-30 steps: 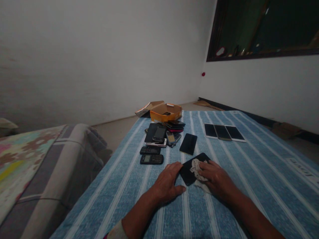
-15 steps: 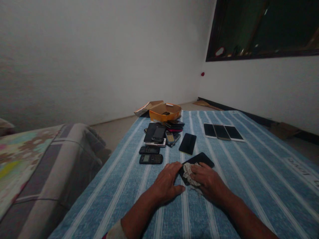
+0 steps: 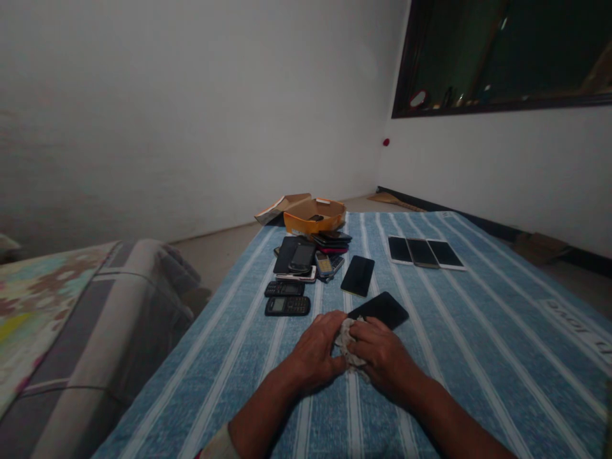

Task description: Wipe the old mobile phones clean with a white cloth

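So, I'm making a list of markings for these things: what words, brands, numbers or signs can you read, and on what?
"LOVE", apparently, upside down and blurred: blue striped bedspread, right side; the lettering beyond it is unclear.
Two black keypad phones: key and brand marks too small to read.
Orange cardboard box: front marks too blurred to read.
Black smartphone by the right hand: no text visible.

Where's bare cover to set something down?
Widest: striped cover between right hand, three-phone row and printed lettering. Smaller: left of the keypad phones. Crowded: phone pile before the orange box; around left hand, rag, black phone.
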Demonstrator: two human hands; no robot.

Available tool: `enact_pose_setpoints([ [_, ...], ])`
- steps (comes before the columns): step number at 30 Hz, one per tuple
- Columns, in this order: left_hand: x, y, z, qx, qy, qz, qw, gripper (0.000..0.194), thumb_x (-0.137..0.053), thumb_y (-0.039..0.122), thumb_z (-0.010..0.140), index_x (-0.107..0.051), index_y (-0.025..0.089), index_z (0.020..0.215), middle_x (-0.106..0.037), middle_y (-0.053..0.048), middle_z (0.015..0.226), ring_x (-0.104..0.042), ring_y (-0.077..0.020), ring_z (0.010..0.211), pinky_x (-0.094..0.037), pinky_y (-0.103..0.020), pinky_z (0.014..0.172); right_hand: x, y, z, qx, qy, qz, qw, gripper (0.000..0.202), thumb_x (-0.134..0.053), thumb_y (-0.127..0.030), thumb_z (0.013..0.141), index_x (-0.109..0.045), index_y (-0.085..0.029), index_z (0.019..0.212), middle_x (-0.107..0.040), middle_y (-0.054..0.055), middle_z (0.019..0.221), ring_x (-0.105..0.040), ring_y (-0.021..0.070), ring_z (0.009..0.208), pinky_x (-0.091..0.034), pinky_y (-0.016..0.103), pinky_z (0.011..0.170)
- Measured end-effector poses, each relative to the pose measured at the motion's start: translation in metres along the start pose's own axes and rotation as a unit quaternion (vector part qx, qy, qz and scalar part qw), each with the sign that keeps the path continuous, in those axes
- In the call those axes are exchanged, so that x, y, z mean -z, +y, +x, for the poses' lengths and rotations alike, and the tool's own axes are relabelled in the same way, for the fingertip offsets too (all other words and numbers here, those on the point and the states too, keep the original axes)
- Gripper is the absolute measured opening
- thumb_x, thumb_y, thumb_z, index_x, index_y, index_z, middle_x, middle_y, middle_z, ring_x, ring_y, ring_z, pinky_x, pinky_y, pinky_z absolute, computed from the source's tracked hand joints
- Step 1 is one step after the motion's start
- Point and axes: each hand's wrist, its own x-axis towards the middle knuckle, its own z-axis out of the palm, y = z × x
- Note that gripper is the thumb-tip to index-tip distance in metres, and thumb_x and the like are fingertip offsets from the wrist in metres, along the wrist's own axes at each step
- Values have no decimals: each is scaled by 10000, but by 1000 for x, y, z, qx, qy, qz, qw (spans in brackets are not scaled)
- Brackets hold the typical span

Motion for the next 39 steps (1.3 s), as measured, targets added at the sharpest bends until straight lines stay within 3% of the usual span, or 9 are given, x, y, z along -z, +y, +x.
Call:
enact_pose_setpoints([
  [8, 0, -2, -3, 20, -21, 0, 1000, 612, -700, 244, 706, -462, 240, 1270, -565, -61, 1265, -521, -290, 1136, -411, -452, 1023, 20, 14, -11, -36, -63, 7, 997, 214, -556, -151, 897, -696, -248, 1025, -663, 77, 1213, -580, 208, 1173, -290, 464, 1083],
  [15, -2, -8, -4, 50, -41, 3, 998, 782, -744, 281, 710, -378, 215, 1398, -464, -122, 1450, -412, -341, 1326, -299, -521, 1130, 29, 48, -24, -39, -10, -55, 998, 263, -546, -82, 846, -716, -228, 982, -671, 104, 1197, -615, 233, 1111, -415, 438, 975],
  [21, 2, -3, -4, 62, -49, 2, 997, 763, -732, 268, 717, -395, 196, 1397, -450, -128, 1469, -411, -331, 1333, -300, -507, 1139, 40, 65, -29, -56, -31, -98, 993, 318, -552, -21, 790, -708, -226, 976, -669, 94, 1180, -632, 250, 1039, -454, 430, 875],
  [31, 0, -5, -3, 35, -31, 7, 999, 737, -732, 257, 698, -417, 208, 1363, -497, -118, 1405, -457, -320, 1269, -352, -499, 1100, 29, 48, -19, -9, -11, -44, 999, 121, -602, -165, 891, -695, -224, 944, -693, 85, 1118, -633, 222, 1058, -413, 394, 931],
  [39, -6, -12, -3, 22, -11, 10, 1000, 704, -719, 228, 694, -430, 202, 1336, -512, -109, 1379, -462, -328, 1255, -353, -510, 1096, 14, 24, -12, 1, -2, 2, 1000, 167, -577, -83, 885, -672, -205, 947, -700, 85, 1067, -602, 231, 1123, -355, 423, 995],
])
